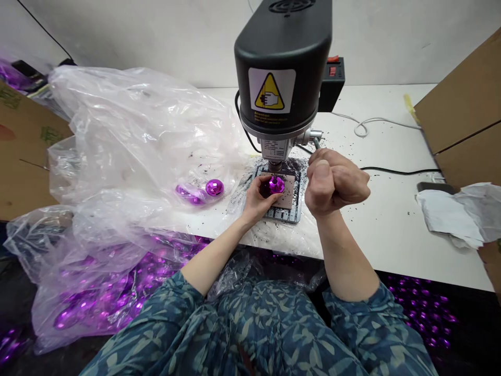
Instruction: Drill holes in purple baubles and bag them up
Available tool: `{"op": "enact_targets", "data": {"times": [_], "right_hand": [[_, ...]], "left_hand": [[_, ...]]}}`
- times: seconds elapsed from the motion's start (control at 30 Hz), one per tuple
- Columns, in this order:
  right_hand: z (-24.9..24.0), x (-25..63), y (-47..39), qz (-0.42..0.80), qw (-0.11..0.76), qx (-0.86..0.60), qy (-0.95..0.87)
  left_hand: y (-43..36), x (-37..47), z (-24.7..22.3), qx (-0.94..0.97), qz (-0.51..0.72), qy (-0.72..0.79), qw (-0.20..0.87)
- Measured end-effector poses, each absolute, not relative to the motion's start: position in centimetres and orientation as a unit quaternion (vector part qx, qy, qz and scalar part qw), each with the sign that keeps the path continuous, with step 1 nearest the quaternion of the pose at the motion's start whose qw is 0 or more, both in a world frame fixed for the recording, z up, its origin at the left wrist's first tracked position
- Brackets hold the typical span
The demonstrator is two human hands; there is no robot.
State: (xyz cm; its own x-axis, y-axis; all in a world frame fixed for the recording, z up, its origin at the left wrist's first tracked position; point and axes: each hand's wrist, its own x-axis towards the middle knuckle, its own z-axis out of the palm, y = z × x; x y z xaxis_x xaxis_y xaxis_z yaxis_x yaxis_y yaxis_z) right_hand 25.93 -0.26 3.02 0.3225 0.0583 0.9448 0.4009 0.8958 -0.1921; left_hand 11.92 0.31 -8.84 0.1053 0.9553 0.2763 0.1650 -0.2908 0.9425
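Observation:
A black bench drill press (284,62) stands in front of me. Under its chuck (275,166), my left hand (260,197) pinches a shiny purple faceted ball (276,185) between thumb and fingers. The ball rests on a small board (288,196) on the drill's metal base (282,215). The drill tip meets or nearly meets the ball's top; I cannot tell which. My right hand (332,180) is wrapped round the feed lever (316,142) at the drill's right side, hiding most of its end.
Purple faceted pieces (215,187) lie left of the drill. A large clear plastic bag (136,130) with many purple pieces spreads leftward and over the table's edge. Dark shavings surround the base. Cardboard boxes (465,104) flank the white table (391,209); crumpled white wrapping (450,214) lies right.

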Motion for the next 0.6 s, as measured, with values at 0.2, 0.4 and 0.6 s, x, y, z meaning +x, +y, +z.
{"op": "enact_targets", "data": {"times": [0.2,0.4,0.6], "right_hand": [[1.6,26.5,0.0,-0.098,0.765,-0.189,-0.608],[0.7,26.5,0.2,-0.126,0.742,-0.240,-0.613],[2.4,26.1,-0.9,-0.117,0.744,-0.249,-0.609]], "left_hand": [[0.4,12.1,-9.1,0.615,0.505,0.449,0.406],[0.3,12.0,-9.2,0.613,0.508,0.453,0.400],[0.4,12.0,-9.1,0.616,0.508,0.452,0.398]]}}
